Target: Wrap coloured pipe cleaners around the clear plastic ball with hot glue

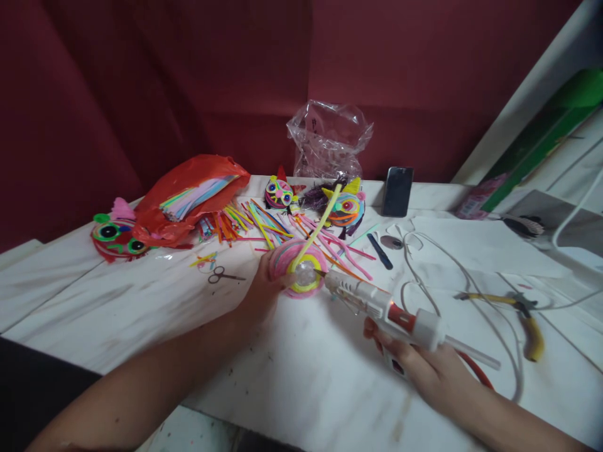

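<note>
My left hand is closed on the left side of a round craft piece, which is ringed in pink, yellow and light blue pipe cleaner with a clear, shiny middle. A pale yellow pipe cleaner sticks up from its yellow ring. In my right hand is a white hot glue gun, fingers wrapped round its handle. Its nozzle points left, at the right edge of the clear middle; whether it touches I cannot tell. A clear glue stick juts out of the gun's back end.
Behind the piece lie loose pipe cleaners and a red bag of more. Finished faces, a clear plastic bag and a phone stand along the back. Scissors lie left; yellow-handled pliers and a white cord lie right.
</note>
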{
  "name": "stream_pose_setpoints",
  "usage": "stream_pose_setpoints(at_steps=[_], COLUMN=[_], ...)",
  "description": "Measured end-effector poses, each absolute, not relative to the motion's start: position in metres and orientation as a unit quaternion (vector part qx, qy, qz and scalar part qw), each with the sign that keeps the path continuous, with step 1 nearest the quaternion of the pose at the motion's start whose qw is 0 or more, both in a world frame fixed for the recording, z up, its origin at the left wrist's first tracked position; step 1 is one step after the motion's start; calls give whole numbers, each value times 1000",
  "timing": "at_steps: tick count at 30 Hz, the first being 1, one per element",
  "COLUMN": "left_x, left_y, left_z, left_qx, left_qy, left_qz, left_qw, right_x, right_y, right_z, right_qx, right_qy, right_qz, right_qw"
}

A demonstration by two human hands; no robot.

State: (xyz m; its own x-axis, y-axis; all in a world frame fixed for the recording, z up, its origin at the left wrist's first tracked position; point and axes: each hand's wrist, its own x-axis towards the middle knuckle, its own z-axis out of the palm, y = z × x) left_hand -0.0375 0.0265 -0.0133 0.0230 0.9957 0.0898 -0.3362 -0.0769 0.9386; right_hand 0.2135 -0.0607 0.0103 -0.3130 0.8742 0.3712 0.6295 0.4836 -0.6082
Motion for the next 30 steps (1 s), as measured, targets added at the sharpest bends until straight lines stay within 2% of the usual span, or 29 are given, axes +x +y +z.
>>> stream_pose_setpoints(at_steps=[21, 30], left_x=[-33, -38], left_y=[22, 25], left_z=[-16, -18], left_qx=[486, 488], left_qy=[407, 393], left_qz=[563, 571], left_qw=[530, 530], right_x=[205, 211], right_y=[-64, -61], right_z=[8, 6], right_qx=[-466, -479], right_qy=[-788, -780], right_qz=[242, 190], right_qw=[321, 356])
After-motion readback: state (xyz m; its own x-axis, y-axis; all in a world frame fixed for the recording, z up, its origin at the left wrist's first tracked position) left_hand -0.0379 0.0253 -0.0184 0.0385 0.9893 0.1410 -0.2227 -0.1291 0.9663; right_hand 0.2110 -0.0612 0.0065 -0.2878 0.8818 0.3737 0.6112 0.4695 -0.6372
